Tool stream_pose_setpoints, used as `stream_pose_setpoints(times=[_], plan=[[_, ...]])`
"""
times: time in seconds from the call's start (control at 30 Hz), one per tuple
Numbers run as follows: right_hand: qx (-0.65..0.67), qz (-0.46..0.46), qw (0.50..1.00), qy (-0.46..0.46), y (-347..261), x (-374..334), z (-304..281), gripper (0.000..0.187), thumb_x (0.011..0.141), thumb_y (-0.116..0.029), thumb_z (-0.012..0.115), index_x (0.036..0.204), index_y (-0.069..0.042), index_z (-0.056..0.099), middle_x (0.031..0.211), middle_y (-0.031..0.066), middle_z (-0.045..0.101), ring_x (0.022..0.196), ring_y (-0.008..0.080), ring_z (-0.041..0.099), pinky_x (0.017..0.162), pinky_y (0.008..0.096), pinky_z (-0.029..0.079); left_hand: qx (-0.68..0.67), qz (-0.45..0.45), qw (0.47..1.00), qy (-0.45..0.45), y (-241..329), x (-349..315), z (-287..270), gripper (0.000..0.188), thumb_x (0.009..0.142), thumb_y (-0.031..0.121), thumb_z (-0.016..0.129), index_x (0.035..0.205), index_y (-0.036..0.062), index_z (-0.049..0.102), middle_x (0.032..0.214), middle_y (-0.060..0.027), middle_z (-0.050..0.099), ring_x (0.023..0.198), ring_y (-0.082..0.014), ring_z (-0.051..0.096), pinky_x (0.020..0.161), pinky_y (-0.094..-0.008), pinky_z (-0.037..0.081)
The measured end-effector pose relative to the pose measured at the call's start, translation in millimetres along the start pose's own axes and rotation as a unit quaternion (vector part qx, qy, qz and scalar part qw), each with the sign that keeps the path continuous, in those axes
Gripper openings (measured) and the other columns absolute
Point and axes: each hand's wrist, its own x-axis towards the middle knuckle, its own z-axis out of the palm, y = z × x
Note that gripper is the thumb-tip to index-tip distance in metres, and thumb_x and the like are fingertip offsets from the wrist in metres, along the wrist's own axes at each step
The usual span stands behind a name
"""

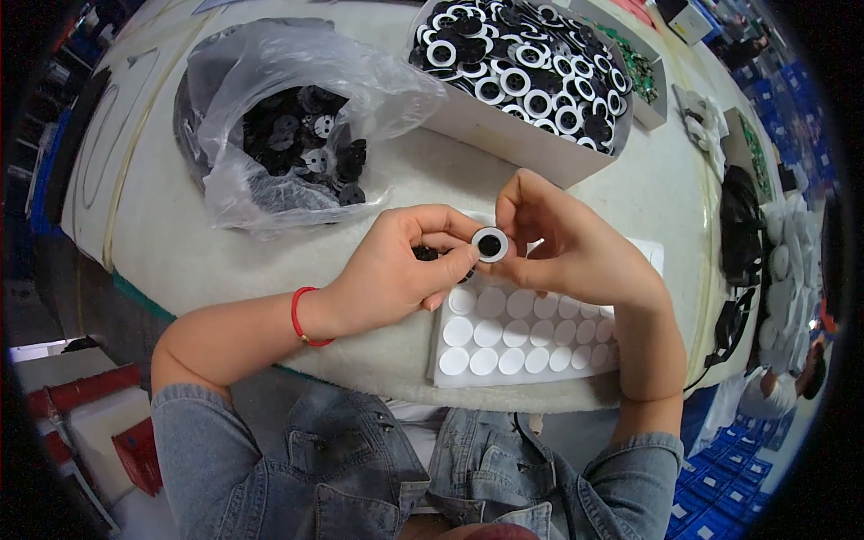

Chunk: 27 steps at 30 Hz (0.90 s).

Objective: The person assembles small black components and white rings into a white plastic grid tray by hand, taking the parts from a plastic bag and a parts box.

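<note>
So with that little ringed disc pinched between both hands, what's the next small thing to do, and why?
Probably press the white ring flat onto the black disc: left hand and right hand both pinch it above the sheet of white round pads, and the box behind holds discs already ringed.

A clear plastic bag (270, 117) lies open on the table's far left, crumpled, holding loose black discs. To its right stands a white cardboard box (513, 135), tilted, heaped with black discs ringed in white. Nearest the person lies a white sheet of round white stickers (513, 346) in rows, partly under both hands. Farther right, small blue crates (720, 513) cluster on the floor.
</note>
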Motion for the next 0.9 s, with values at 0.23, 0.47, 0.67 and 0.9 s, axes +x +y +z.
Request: stream_pose_setpoints(times=[0.23, 0.47, 0.67, 0.9], plan=[[-0.012, -0.021, 0.997, 0.076, -10.4, 0.8, 1.3, 0.026, 0.088, -0.010, 0.065, 0.107, -0.004, 0.049, 0.078, 0.0009, 0.055, 0.063, 0.0059, 0.052, 0.053, 0.0207, 0.043, 0.030, -0.050, 0.998, -0.027, 2.2, 3.4, -2.7, 0.024, 0.096, 0.014, 0.052, 0.115, 0.0003, 0.054, 0.090, -0.0078, 0.069, 0.048, -0.0005, 0.043, 0.040, -0.0159, 0.030], [0.028, -0.285, 0.885, 0.367, 3.1, 14.3, -17.2, 0.054, 0.089, -0.002, 0.062, 0.136, -0.004, 0.034, 0.101, 0.0124, 0.062, 0.077, 0.0123, 0.062, 0.059, 0.0244, 0.052, -0.108, -0.098, 0.987, -0.069, -0.4, 10.1, -6.2, 0.034, 0.098, 0.013, 0.048, 0.129, -0.0022, 0.046, 0.112, -0.0147, 0.064, 0.052, -0.0006, 0.036, 0.040, -0.0139, 0.029], [-0.300, -0.307, 0.892, 0.143, 3.8, 0.1, -24.1, 0.036, 0.083, 0.003, 0.063, 0.117, -0.001, 0.053, 0.099, 0.0128, 0.062, 0.073, 0.0183, 0.063, 0.062, 0.0303, 0.052, -0.095, -0.045, 0.993, -0.048, 3.9, 11.2, -17.6, 0.033, 0.098, 0.013, 0.047, 0.129, 0.0017, 0.047, 0.110, -0.0134, 0.064, 0.052, -0.0001, 0.033, 0.039, -0.0135, 0.027], [-0.224, -0.260, 0.935, 0.088, -3.3, 2.0, 19.2, 0.026, 0.072, 0.002, 0.073, 0.096, -0.004, 0.066, 0.076, 0.0078, 0.055, 0.068, 0.0240, 0.060, 0.059, 0.0314, 0.049, -0.084, -0.068, 0.993, -0.055, 9.5, 9.7, -18.8, 0.031, 0.101, 0.021, 0.042, 0.122, 0.0007, 0.052, 0.090, -0.0026, 0.061, 0.052, -0.0015, 0.041, 0.040, -0.0146, 0.029]])
